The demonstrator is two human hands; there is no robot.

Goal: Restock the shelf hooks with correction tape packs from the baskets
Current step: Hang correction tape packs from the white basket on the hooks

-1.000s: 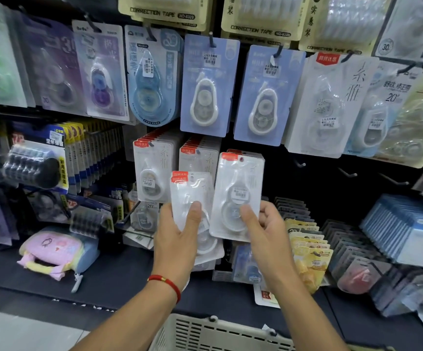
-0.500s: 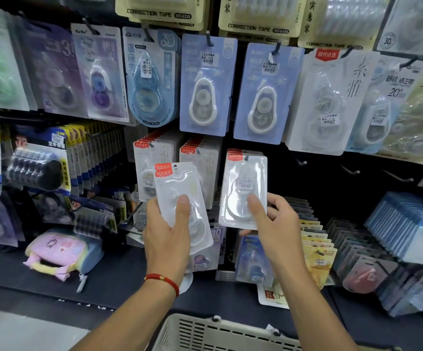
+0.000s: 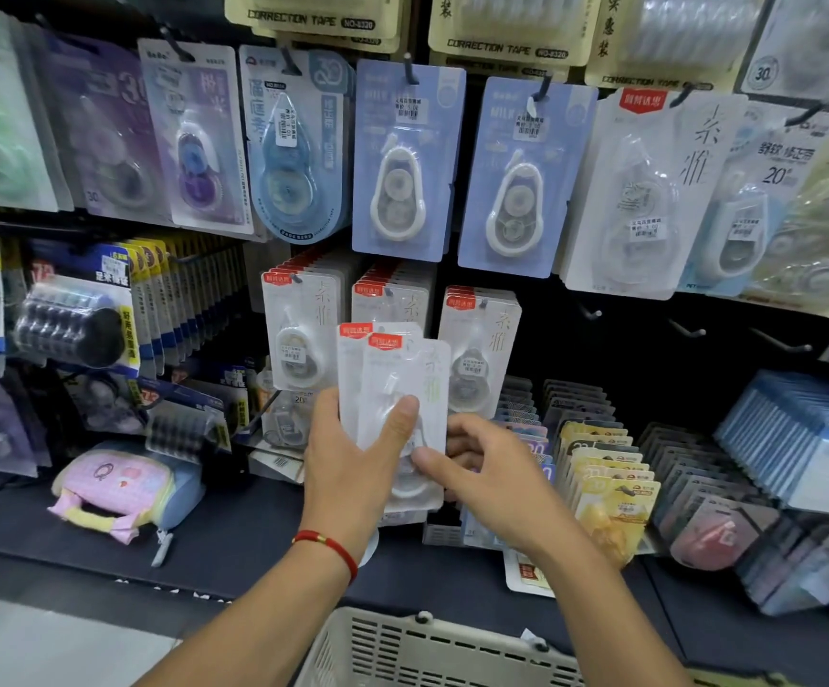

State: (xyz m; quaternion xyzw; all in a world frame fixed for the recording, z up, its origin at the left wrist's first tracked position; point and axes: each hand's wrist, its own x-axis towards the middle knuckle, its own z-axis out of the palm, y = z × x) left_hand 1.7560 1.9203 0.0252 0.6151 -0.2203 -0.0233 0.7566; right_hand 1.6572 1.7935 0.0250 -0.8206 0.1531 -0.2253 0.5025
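Leaving its hung pack, right hand now meets left-hand packs.

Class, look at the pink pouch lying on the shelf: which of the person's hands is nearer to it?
Left. The left hand, holding white packs, is just right of the pink pouch; the right hand lies farther right, beyond the packs.

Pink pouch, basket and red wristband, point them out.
pink pouch (image 3: 115,480): head view, middle of its front.
basket (image 3: 432,652): head view, slotted wall below the rim.
red wristband (image 3: 330,547): head view, cord across the left wrist.
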